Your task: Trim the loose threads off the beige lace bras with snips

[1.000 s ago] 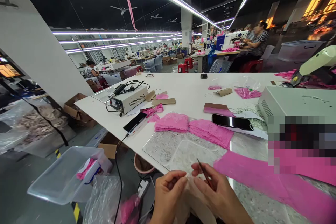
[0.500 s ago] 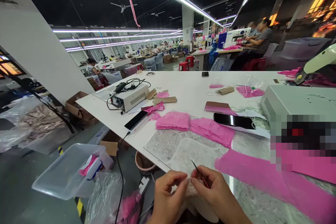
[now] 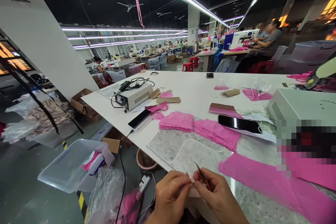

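At the table's near edge, my right hand [image 3: 214, 189] has its fingers curled round dark tweezers [image 3: 201, 175], whose thin points stick up and to the left. Close beside it, almost fingertip to fingertip, my left hand [image 3: 173, 192] is closed in a pinch. Something small and pale may be between those fingertips, but it is too small to make out. Beyond the hands lie two stacks of pink lace fabric pieces [image 3: 176, 121] [image 3: 216, 133], side by side. A long sheet of sheer pink fabric [image 3: 262, 182] stretches out to the right of my right hand.
A black phone [image 3: 238, 123] lies behind the lace, another phone [image 3: 139, 119] with a cable at left. A grey metal box [image 3: 135, 97] carries coiled leads; a larger pale machine [image 3: 301, 105] stands right. A clear plastic bin [image 3: 65, 168] is on the floor. A seated person [image 3: 270, 43] works farther back.
The view has shifted, so the table and its things appear slightly farther right. My left fingers have closed up more and moved nearer the right fingertips. The tweezers stay in my right hand.
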`<state>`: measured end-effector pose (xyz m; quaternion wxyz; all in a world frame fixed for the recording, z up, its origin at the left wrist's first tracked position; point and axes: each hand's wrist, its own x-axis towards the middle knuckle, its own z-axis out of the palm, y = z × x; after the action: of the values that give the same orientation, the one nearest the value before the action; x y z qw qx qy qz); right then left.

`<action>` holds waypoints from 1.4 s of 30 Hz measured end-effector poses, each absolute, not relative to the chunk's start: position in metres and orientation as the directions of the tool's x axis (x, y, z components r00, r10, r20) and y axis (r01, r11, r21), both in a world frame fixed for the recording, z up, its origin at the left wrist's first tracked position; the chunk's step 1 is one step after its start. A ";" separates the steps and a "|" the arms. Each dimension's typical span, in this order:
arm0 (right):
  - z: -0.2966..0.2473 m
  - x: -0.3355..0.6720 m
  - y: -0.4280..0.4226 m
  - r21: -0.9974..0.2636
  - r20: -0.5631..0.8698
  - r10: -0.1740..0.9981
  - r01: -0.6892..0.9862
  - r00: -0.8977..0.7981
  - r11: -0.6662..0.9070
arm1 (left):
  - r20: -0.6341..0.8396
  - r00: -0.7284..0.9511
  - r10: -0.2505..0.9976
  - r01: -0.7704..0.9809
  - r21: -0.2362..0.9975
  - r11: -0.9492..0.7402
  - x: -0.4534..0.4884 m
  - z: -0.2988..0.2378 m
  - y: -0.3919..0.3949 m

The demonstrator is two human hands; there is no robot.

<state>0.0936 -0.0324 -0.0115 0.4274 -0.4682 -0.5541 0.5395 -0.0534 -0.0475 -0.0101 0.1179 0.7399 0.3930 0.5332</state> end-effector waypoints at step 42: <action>-0.025 0.091 -0.034 -0.979 -0.158 0.983 -0.113 -0.098 -0.169 | 0.250 -0.048 0.967 0.381 0.900 -0.213 -0.044 -0.009 -0.044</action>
<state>0.0907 -0.0339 -0.0245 0.4638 -0.4855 -0.4476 0.5905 -0.0442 -0.0445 -0.0086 0.3084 0.6171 0.5462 0.4752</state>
